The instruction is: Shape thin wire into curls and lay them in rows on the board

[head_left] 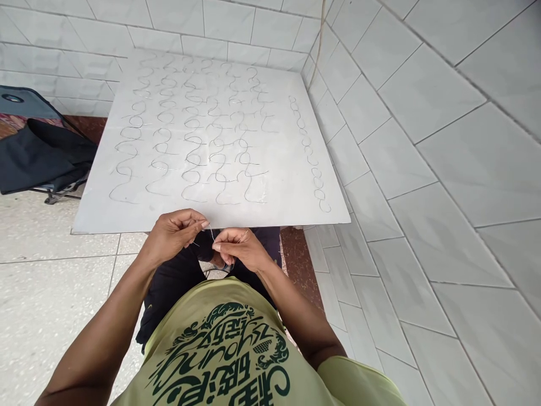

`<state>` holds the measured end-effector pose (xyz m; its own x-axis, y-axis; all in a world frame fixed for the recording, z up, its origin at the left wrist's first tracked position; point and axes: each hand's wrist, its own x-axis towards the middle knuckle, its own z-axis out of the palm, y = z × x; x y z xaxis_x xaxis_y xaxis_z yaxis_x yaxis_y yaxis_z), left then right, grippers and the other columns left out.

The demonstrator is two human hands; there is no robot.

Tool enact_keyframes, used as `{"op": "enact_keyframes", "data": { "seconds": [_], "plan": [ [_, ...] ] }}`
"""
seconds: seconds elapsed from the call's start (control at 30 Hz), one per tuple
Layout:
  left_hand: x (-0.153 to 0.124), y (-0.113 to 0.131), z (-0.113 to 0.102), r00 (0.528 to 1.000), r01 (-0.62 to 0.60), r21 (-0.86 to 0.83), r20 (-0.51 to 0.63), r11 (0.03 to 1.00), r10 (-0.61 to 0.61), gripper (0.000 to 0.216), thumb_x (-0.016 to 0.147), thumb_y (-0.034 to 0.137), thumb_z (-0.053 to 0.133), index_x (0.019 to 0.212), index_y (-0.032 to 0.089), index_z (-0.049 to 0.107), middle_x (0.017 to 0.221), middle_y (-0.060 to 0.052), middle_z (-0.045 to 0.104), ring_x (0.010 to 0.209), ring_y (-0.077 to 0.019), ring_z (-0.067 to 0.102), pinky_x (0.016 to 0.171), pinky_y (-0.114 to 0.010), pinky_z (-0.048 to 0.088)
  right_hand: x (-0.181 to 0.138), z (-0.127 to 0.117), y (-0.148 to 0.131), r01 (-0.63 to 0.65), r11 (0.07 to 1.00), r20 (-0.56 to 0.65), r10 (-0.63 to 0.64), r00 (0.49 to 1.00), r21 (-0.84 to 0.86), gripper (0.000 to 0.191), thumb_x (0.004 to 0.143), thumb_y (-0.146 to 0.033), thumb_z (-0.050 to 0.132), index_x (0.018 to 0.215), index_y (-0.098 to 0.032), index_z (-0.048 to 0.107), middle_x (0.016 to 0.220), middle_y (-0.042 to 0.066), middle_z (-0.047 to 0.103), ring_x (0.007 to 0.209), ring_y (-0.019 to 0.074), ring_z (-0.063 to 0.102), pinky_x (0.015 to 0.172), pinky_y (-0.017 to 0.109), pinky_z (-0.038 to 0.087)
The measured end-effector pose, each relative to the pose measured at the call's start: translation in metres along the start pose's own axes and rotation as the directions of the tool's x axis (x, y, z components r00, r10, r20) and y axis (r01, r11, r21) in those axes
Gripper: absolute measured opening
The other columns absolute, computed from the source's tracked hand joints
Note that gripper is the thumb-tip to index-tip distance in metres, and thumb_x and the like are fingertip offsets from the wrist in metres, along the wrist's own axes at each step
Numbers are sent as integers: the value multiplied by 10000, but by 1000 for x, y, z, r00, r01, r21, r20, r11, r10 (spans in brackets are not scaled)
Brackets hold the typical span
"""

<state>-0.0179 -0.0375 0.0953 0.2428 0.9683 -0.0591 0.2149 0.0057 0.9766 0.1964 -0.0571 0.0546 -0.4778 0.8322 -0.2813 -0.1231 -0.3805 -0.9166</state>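
The left grip [173, 237] and the right grip [242, 249] are both clenched, each thumb pressed to its fingers, raised in front of the person's body and almost meeting. Between them I can make out a short, hair-thin silver wire [210, 232] pinched by the left grip, and a bright end pokes from the right grip's fingertips [230, 239]; I cannot tell whether that end belongs to the same piece.

From my remote seat, I judge the wire very light and springy, slippery and easy to kink, so it looks best held close to its end, between thumb and fingertip. It sits right in the grips, just short of the near edge of a large white board [97, 217], which spreads out beyond the hands above the person's dark trousers [177, 282]. Rows of wavy wire lengths [192, 175] cross the board, with one looped chain [308, 152] along its right side. A lime-green T-shirt [220, 344] with dark green print covers the torso. To the left, a black bag [42, 160] lies on a folding chair [25, 101]; a white tiled wall [422, 113] rises on the right, and speckled floor [54, 237] shows beneath
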Motion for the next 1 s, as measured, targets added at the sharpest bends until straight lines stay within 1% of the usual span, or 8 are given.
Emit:
{"op": "enact_keyframes", "data": {
  "seconds": [0.13,0.2,0.33,0.47,0.57,0.67,0.83,1.0],
  "plan": [
    [-13,0,5,990,-48,79,-128,996,58,200,897,406,733,918,208,755,551,50,510,528,-99,462,508,-221,381,0,1,5,37,996,-60,-32,998,84,263,811,-406,827,828,-176,701,532,-51,604,434,81,501,435,199,369],
    [-17,0,6,989,-20,55,-147,998,28,207,889,412,742,910,207,755,544,51,514,515,-95,455,499,-218,383,1,-1,6,34,996,-42,-30,999,88,260,811,-396,832,833,-169,709,538,-48,607,441,81,507,436,199,366],
    [-15,3,1,987,148,-136,-46,980,-155,268,864,449,763,914,185,748,560,36,572,469,-90,476,448,-212,389,1,-3,9,-1,995,-10,2,1000,104,279,798,-399,850,833,-159,712,541,-48,604,437,75,495,434,200,351],
    [-9,3,-3,977,203,-258,-5,944,-212,308,856,462,772,974,178,770,615,17,624,458,-80,487,430,-202,383,2,0,11,2,985,-41,5,999,173,276,788,-390,862,841,-159,718,572,-44,618,447,72,494,439,204,353],
    [-6,2,-2,978,206,-229,1,951,-211,312,823,449,807,971,175,791,573,22,601,458,-77,473,426,-193,374,2,3,11,14,984,-33,-8,999,178,267,793,-385,859,880,-164,737,564,-48,606,451,74,486,443,207,363],
    [-4,2,2,978,206,-151,49,967,-201,325,786,438,841,968,171,805,519,33,553,455,-76,441,418,-186,348,0,5,10,71,986,-37,-66,997,153,263,811,-370,845,956,-169,760,565,-52,597,463,75,483,461,209,374],
    [-1,7,3,982,179,-93,71,979,-172,284,768,429,857,858,164,813,516,27,535,481,-70,451,427,-173,330,-5,1,6,120,989,-33,-118,993,86,251,829,-366,828,979,-173,772,580,-50,591,487,75,487,474,210,368],
    [5,7,-2,948,282,-144,191,948,-253,310,755,439,867,875,158,815,519,19,549,437,-57,411,395,-176,292,-7,-1,2,101,994,4,-102,995,34,266,837,-378,822,991,-168,770,582,-44,603,486,79,496,480,216,385]
  ]
}}
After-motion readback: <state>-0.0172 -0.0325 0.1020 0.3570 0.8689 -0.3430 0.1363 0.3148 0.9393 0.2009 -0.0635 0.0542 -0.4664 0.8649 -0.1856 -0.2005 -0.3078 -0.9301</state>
